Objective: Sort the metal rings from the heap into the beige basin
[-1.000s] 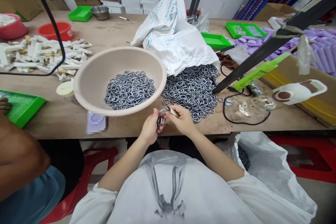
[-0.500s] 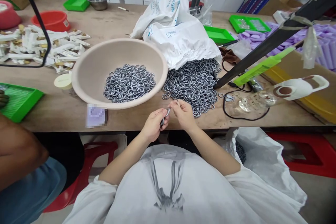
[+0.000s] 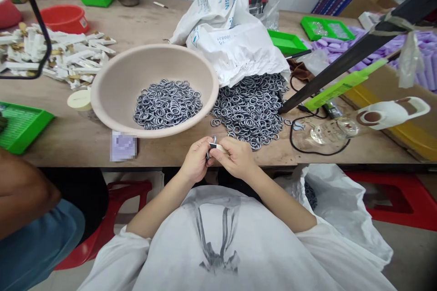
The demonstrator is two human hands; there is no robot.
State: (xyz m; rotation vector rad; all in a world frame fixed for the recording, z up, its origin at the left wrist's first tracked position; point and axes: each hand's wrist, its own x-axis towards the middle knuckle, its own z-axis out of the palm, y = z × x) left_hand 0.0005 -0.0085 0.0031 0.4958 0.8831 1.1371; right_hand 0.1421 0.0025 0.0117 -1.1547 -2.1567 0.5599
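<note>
My left hand (image 3: 194, 161) is closed on a few grey rings (image 3: 214, 139), mostly hidden by its fingers. In my right hand (image 3: 241, 157) is a small white-handled tool with a flat dark tip (image 3: 213, 146); its exact kind is unclear. That tip touches or nearly touches the rings between both hands. Just beyond my right hand, a heap of similar grey rings (image 3: 252, 109) spills from a white printed sack (image 3: 235, 50). To the left, a wide beige basin (image 3: 112, 72) holds more such rings (image 3: 167, 104).
A slanted black post (image 3: 341, 54) rises from the table at right, near a clear bottle (image 3: 334, 129) and a black cable. White pieces (image 3: 68, 54) are piled at left. Someone's arm (image 3: 25, 191) reaches in beside a green tray (image 3: 30, 125). An open white bag (image 3: 341, 204) stands below the table edge.
My right hand has come closer to my left hand and turned, bringing the tool's dark tip into view against the rings. The view has shifted slightly.
</note>
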